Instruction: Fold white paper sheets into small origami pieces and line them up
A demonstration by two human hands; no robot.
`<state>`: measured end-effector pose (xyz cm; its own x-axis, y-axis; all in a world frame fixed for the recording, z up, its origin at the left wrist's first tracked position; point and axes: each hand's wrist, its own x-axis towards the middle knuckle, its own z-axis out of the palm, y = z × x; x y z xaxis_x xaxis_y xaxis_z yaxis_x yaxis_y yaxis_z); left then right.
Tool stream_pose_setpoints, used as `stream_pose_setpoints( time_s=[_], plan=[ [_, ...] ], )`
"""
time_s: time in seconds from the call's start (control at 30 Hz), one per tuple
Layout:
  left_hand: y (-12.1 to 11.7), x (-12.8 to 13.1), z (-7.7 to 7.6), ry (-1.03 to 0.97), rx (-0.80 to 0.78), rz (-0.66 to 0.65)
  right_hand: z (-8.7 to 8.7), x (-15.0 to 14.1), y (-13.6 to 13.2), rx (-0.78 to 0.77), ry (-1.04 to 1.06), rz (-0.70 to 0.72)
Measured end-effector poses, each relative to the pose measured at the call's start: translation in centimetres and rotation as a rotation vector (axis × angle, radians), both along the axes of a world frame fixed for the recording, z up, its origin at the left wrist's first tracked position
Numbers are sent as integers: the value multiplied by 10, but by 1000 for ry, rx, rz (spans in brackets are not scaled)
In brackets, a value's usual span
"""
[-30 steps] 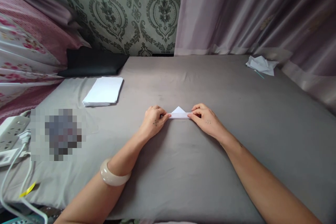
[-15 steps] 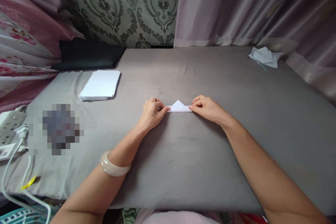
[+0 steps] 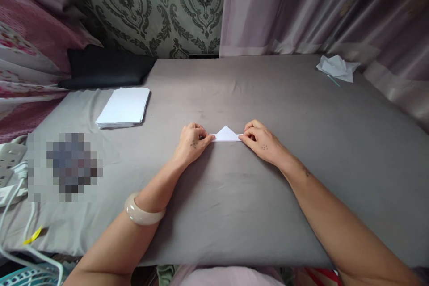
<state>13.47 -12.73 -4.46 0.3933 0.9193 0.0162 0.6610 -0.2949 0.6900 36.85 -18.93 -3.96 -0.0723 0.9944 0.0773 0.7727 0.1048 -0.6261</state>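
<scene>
Two hands sit where they did a second ago, so the crease is likely still being pressed. In the head view, the left hand and right hand pinch, fingers nearly closed, opposite ends of the folded paper lying mid-table.

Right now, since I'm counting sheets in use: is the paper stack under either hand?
No, the paper stack lies apart to the left, while both hands pinch the folded paper.

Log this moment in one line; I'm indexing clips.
left hand: pinching folded paper left end | right hand: pinching right end | paper flat on grey cloth | paper stack far left
</scene>
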Motion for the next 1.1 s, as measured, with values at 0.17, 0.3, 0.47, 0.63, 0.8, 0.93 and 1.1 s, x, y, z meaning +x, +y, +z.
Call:
stream_pose_setpoints(
  time_s=[0.17,0.3,0.47,0.63,0.8,0.93,1.1],
  plan=[
    [-3,2,4,37,23,3,5,-5,-4,1,-97,2],
    [-6,4,7,69,17,11,8,-8,-4,-20,-145,-13],
    [-6,4,9,54,-10,5,8,-9,-4,-24,-176,-16],
    [-6,4,9,71,-20,4,7,-10,-4,1,-214,-2],
    [-9,4,3,177,101,-21,3,-12,-5,59,-344,9],
    [-16,8,6,334,303,-71,-1,-19,-7,155,-398,-40],
    [-26,21,17,509,506,-394,4,-40,-14,241,-511,131]
  ],
)
